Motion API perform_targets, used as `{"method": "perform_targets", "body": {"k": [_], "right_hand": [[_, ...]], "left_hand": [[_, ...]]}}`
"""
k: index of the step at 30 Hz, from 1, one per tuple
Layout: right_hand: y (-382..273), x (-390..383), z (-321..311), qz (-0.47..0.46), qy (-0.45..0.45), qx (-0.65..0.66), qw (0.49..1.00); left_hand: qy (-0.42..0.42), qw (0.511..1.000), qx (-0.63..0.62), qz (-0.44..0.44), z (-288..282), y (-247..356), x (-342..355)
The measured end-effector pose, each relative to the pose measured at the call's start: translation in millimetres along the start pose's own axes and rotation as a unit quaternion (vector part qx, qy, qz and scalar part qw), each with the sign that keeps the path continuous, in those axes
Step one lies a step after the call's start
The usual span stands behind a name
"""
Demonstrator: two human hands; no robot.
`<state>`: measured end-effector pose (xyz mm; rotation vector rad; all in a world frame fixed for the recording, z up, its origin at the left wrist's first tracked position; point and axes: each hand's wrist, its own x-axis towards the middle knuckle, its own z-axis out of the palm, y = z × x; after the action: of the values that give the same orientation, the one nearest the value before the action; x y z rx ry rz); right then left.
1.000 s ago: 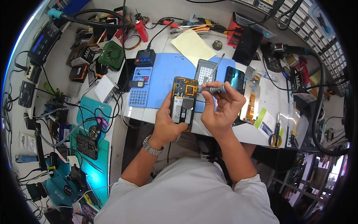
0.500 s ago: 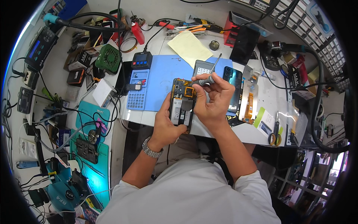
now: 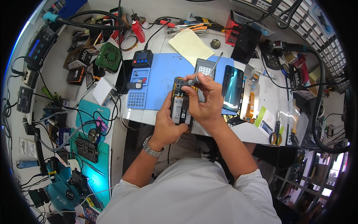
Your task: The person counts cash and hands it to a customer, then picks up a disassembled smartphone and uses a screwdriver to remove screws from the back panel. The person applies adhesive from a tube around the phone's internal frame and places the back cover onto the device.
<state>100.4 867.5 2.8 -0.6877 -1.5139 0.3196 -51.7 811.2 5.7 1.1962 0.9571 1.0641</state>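
I've the left hand (image 3: 167, 127) gripping an opened black phone (image 3: 180, 106), right hand (image 3: 206, 100) a grey cylindrical tool (image 3: 193, 81), above the white tabletop (image 3: 136, 115) edge; flat blue mat (image 3: 162, 74) stretches beyond.

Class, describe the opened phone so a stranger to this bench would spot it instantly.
Start at the blue mat on the white workbench. By its near edge, the left hand holds the opened phone. Unlike the glossy teal phone to its right, this one has no back cover, leaving its inner parts bare.
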Motion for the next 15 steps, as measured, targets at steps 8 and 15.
{"method": "perform_targets", "body": {"k": [8, 15], "right_hand": [[-14.2, 10.8, -8.1, -0.033, -0.007, -0.074, 0.997], [-16.2, 15.0, -3.4, -0.049, 0.013, -0.069, 0.996]], "left_hand": [[-0.002, 0.999, 0.032, 0.033, -2.0, -6.2, 1.6], [0.007, 0.997, 0.065, 0.035, 3.1, 1.8, 2.4]]}}
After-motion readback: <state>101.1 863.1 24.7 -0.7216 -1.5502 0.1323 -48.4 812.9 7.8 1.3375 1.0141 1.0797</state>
